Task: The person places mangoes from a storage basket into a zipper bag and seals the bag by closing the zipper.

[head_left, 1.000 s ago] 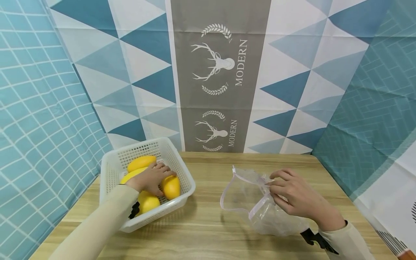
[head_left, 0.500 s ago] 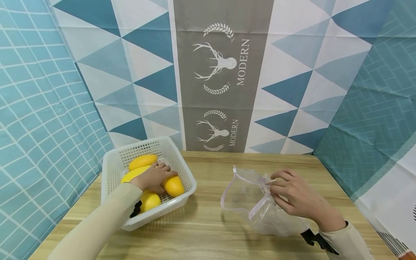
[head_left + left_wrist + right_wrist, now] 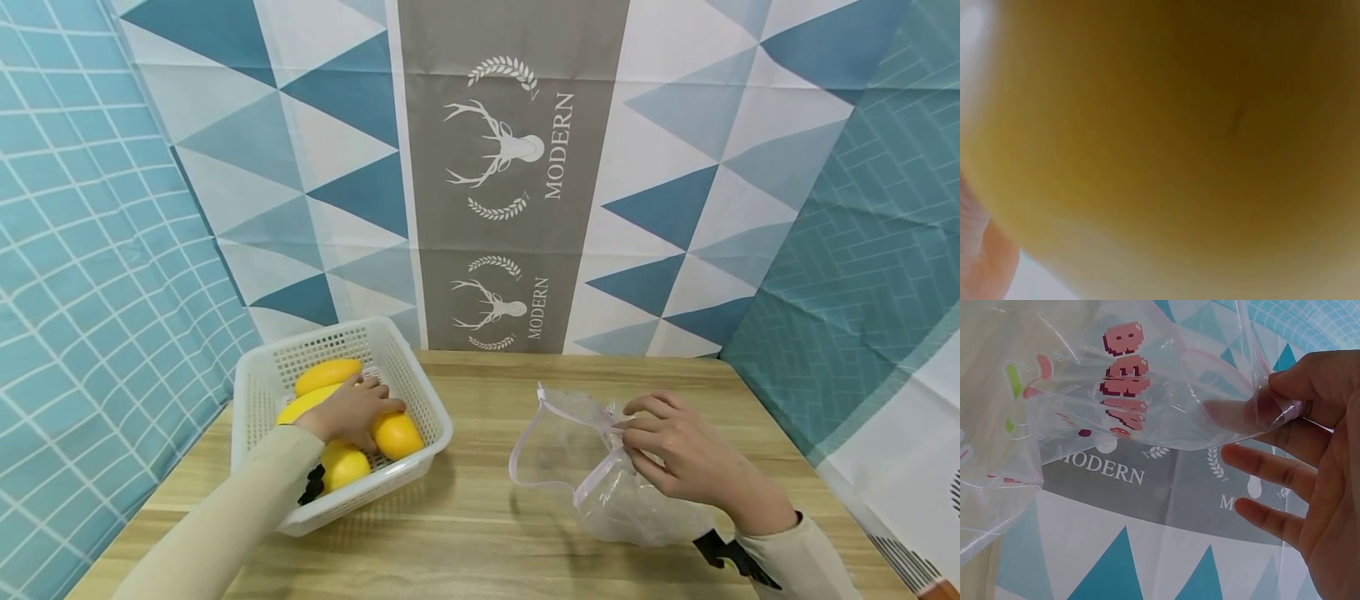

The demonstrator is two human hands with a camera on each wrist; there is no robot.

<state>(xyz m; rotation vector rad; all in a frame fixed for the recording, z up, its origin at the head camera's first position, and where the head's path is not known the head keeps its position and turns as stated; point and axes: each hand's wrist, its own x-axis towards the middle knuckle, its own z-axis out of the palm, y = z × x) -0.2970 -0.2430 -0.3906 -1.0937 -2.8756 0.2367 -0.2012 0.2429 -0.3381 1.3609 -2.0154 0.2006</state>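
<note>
A printed backdrop [image 3: 517,108] fills the 12 o'clock side of the head view. One wooden worktop [image 3: 465,550] lies at 6 o'clock. On it, one white perforated basket [image 3: 375,493] sits at 8 o'clock and one clear bag [image 3: 637,512] at 5 o'clock. The bag's pink-edged mouth faces 9 o'clock, toward the basket.

Two bare hands are in work. The right grip [image 3: 686,458] pinches the bag's edge between thumb and forefinger; the right wrist view shows two further fingers [image 3: 1272,470] clear of the film, plus a row of pink printed figures [image 3: 1125,375] not readable in the head view. The left grip [image 3: 348,417] grasps a yellow fruit [image 3: 400,437] at the basket's 3 o'clock.

Four yellow fruits are visible in the basket: the grasped one and others at 12, 10 and 6 o'clock. The left wrist view shows mainly a blurred yellow surface [image 3: 1116,137], with part of the hand at 8 o'clock.
</note>
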